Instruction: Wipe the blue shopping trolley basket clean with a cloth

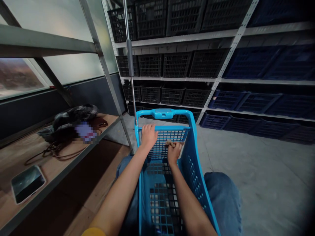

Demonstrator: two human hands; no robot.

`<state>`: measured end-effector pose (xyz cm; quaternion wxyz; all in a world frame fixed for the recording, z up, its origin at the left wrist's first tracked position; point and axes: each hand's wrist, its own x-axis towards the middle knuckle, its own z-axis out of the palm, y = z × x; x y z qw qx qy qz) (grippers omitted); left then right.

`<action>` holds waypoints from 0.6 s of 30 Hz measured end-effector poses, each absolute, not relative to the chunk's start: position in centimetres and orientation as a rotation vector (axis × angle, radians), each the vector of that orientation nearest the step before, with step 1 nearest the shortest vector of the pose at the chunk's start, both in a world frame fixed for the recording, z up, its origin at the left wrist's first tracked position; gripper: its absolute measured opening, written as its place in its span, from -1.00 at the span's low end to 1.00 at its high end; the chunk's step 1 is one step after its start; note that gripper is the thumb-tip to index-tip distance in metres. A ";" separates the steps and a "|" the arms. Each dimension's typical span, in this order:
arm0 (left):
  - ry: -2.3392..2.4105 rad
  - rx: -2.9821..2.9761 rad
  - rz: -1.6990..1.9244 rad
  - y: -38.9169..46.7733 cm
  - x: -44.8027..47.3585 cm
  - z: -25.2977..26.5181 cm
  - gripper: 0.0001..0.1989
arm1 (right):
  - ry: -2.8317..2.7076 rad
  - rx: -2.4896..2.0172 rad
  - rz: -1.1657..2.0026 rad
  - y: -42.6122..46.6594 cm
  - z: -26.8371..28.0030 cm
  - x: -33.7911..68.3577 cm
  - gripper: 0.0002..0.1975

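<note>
**cratewatcher:** ok so what's that blue thing between the knees?

**floorlevel:** Blue plastic basket (194,131), the deep shopping kind. Bright glossy blue, rounded rim, chunky moulded grip at the far end, square lattice in the end wall and bottom, little holes punched down the right side. A thin silver pole (133,95) with a grey sleeve sticks up at its far left corner. It's standing between two denim-covered knees (222,196).

**cratewatcher:** and the hands?

**floorlevel:** Left hand (149,136) is laid over the blue crossbar (173,128) at the top of the lattice, fingers close together. Can't tell how hard it's gripping, if at all. Right hand (174,152) is down inside the basket, pinching a crumpled brownish rag (169,143) right by the lattice end wall. Rag looks dull and bunched up.

**cratewatcher:** any brand on it?

**floorlevel:** There's an inset plate (163,113) on the grip with a small dark mark, too tiny to read. One navy crate (226,99) on the rack has a pale tag (215,98), also unreadable. On the wooden shelf (112,122) to the left, the purple item (85,131) near the plaid cloth (73,114) is pixelated, so no luck there either.
</note>
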<state>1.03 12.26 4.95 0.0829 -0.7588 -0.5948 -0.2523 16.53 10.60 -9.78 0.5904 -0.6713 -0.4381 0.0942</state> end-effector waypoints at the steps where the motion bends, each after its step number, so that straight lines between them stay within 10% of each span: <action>1: -1.776 -2.268 -0.747 12.3 1.0 5.0 -0.57 | -1.044 -1.486 0.175 11.4 -8.0 16.6 -0.76; 18: -1.780 -2.276 -0.760 12.1 0.8 5.1 -0.57 | -0.927 -1.488 0.199 11.9 -7.8 17.6 -0.78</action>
